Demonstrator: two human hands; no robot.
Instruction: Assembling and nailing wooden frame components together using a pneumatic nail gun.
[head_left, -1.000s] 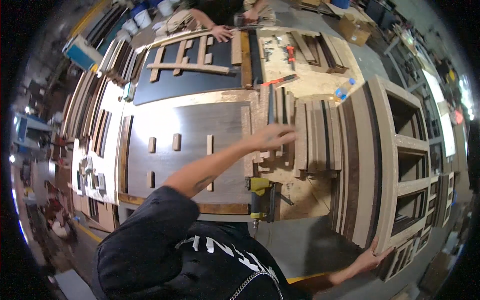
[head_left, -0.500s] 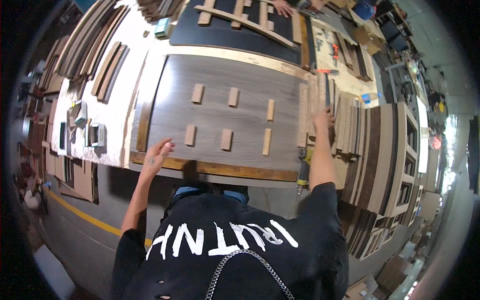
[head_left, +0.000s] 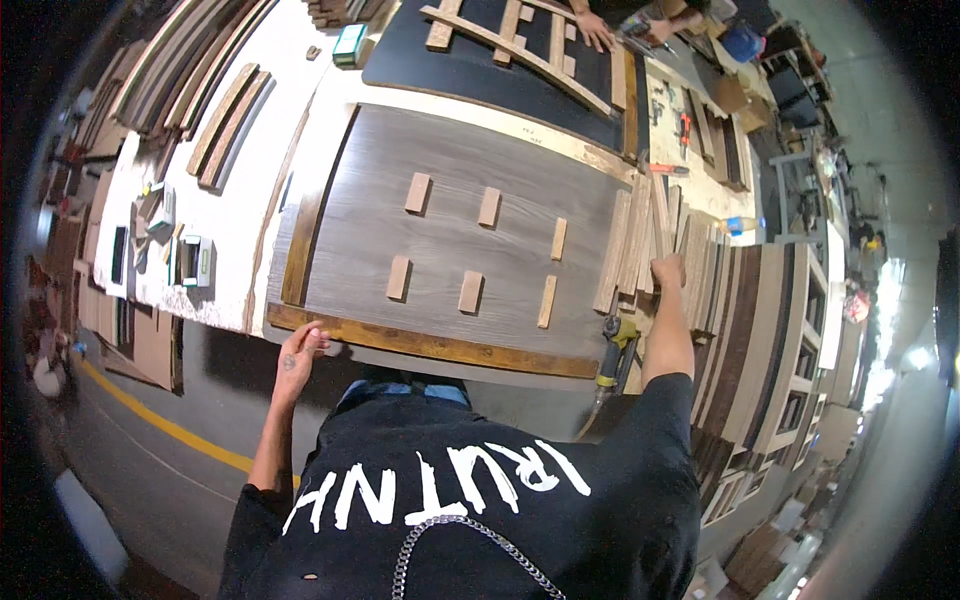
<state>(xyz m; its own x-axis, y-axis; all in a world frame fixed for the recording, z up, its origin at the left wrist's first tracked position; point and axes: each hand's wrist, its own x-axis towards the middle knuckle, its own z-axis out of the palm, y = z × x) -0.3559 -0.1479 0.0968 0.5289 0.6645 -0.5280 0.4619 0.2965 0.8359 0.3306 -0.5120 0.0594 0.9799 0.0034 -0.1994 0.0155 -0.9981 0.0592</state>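
Observation:
My right hand [head_left: 668,270] is closed round the near end of a thin wooden strip [head_left: 661,220], which lies among several other pale strips [head_left: 622,240] at the panel's right edge. My left hand [head_left: 298,357] is at the front left corner, by the brown-stained front rail [head_left: 440,345]. Its fingers are bent together, and whatever is between them, if anything, is hidden. Between my hands lies a grey wood-grain panel [head_left: 380,150]. Several small wooden blocks [head_left: 470,291] stand apart on it in two rows. A second brown rail [head_left: 318,215] runs along its left edge.
A yellow-green power drill [head_left: 612,355] lies at the front right corner. Stacked boards [head_left: 750,320] stand to the right. Across the bench, another person's hand [head_left: 595,32] rests by a slatted frame [head_left: 520,45] on a dark panel. Small boxes [head_left: 192,260] sit at left.
My right hand has come slightly nearer to me, with the strip. My left hand has dropped from above the panel to its front edge. The view has shifted a little.

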